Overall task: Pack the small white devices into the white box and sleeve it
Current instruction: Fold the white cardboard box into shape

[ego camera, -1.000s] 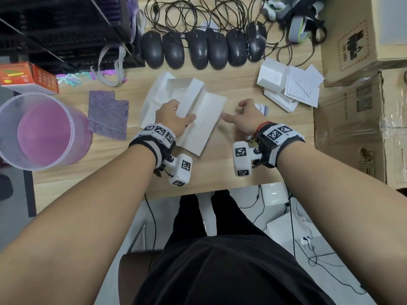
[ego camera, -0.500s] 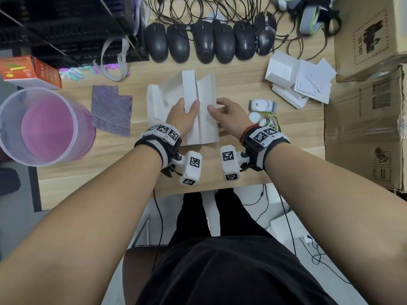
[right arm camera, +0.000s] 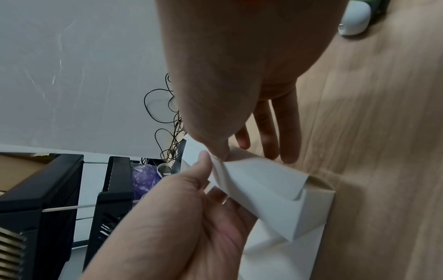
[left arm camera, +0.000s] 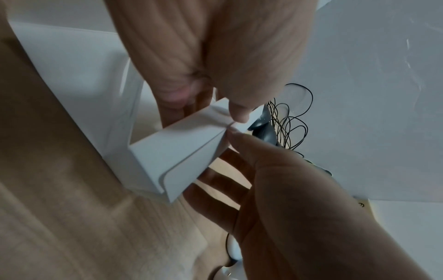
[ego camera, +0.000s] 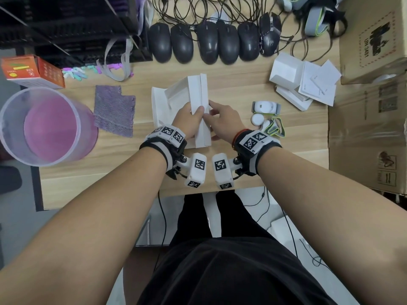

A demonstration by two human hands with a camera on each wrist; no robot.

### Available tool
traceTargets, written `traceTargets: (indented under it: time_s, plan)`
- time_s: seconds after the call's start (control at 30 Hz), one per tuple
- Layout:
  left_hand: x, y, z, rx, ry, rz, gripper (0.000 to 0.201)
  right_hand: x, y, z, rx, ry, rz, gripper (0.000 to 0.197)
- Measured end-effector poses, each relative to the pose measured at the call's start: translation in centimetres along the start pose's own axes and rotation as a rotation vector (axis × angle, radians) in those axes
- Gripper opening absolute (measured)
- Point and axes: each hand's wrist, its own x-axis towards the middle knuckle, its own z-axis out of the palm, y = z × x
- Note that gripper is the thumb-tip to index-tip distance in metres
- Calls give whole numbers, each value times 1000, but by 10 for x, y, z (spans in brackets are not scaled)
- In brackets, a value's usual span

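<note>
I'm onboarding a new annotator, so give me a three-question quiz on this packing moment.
1. True or false: the round white device is already inside the white box.
2. Which hands pinch the white cardboard flaps? A left only, B right only, C both.
3. Fill in: the row of black mice lies at the table's ____ edge.

Key: 1 false, it lies on the table beside the right hand. 2 C, with the left hand. 3 far.
</note>
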Motion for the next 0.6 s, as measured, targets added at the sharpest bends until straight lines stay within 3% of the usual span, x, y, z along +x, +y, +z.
traceTargets:
  time_s: [0.2, 0.33, 0.6]
  plan:
    - [-1, 0, -2, 46, 5, 38, 44, 10, 3, 2, -136, 87, 2, 34]
    - [-1, 0, -1, 25, -14, 41, 60, 13, 4, 3, -207, 51, -12, 37]
    - [1, 0, -1, 34, -25, 31, 59, 17, 4, 0, -220, 8, 7, 34]
